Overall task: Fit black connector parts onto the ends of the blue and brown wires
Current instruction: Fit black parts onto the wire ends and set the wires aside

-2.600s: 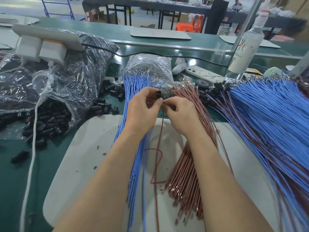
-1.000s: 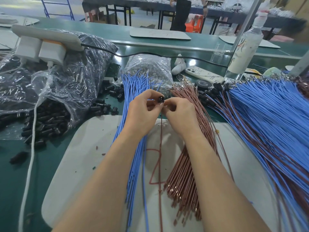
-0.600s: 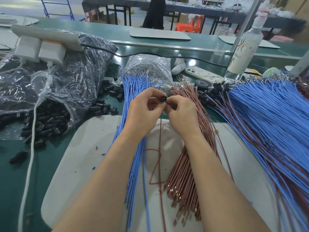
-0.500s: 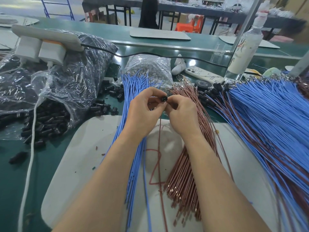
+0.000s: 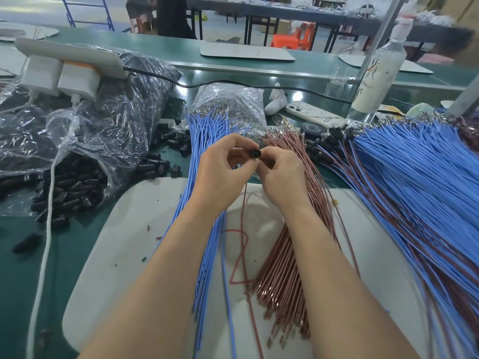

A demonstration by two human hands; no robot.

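A small black connector [image 5: 254, 153] is pinched between the fingertips of my left hand [image 5: 220, 174] and my right hand [image 5: 281, 177], above the white mat [image 5: 124, 242]. A single brown wire [image 5: 242, 229] hangs down from my right hand, and a single blue wire [image 5: 225, 255] runs down beside it. A bundle of blue wires [image 5: 204, 130] lies under my left hand. A bundle of brown wires [image 5: 287, 255] lies under my right hand. Whether the wire ends sit inside the connector is hidden by my fingers.
Loose black connectors [image 5: 75, 185] spill from a clear plastic bag [image 5: 90, 120] at the left. A large heap of blue and brown wires fitted with connectors [image 5: 414, 177] fills the right. A phone [image 5: 315, 117], tape roll [image 5: 313, 129], bottle [image 5: 378, 76] and white cable [image 5: 44, 255] lie around.
Both hands have stayed at the same spot. The connector has been turned a little between the fingertips. The person in the background has walked to the left.
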